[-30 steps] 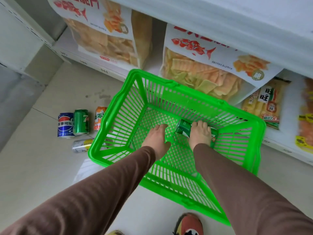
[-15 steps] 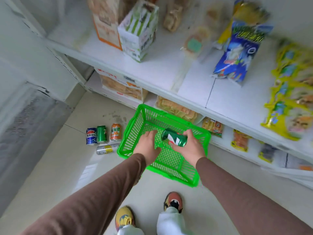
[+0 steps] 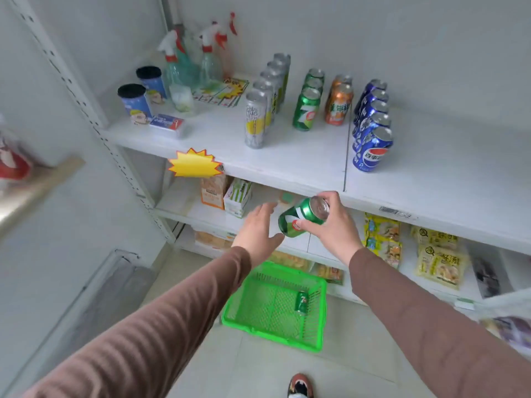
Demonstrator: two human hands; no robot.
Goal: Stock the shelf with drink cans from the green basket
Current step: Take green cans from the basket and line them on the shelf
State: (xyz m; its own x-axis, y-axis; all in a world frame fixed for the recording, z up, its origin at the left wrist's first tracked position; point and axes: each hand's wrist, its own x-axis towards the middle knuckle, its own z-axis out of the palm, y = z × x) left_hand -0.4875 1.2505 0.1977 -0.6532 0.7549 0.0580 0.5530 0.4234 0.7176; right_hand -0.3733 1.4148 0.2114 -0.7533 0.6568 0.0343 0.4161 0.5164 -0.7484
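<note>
My right hand (image 3: 330, 225) grips a green 7-Up can (image 3: 301, 216), tilted, in front of the edge of the upper shelf (image 3: 301, 165). My left hand (image 3: 257, 231) is open beside the can, fingers spread, holding nothing. On that shelf stand rows of cans: tall silver ones (image 3: 255, 119), green 7-Up cans (image 3: 307, 110), orange cans (image 3: 339, 104) and blue Pepsi cans (image 3: 372, 147). The green basket (image 3: 258, 323) sits on the floor below, with one green can (image 3: 301, 303) lying in it.
Spray bottles (image 3: 207, 58), two black-lidded cups (image 3: 135, 103) and a small box stand at the shelf's left. A yellow starburst tag (image 3: 195, 163) hangs on the shelf edge. Snack bags (image 3: 439, 262) fill the lower shelves. My shoe (image 3: 300, 384) is near the basket.
I have stood up and the view has risen from the basket to the upper shelf. My right hand lifted the green can out of the basket to shelf height; my left hand rose alongside.
</note>
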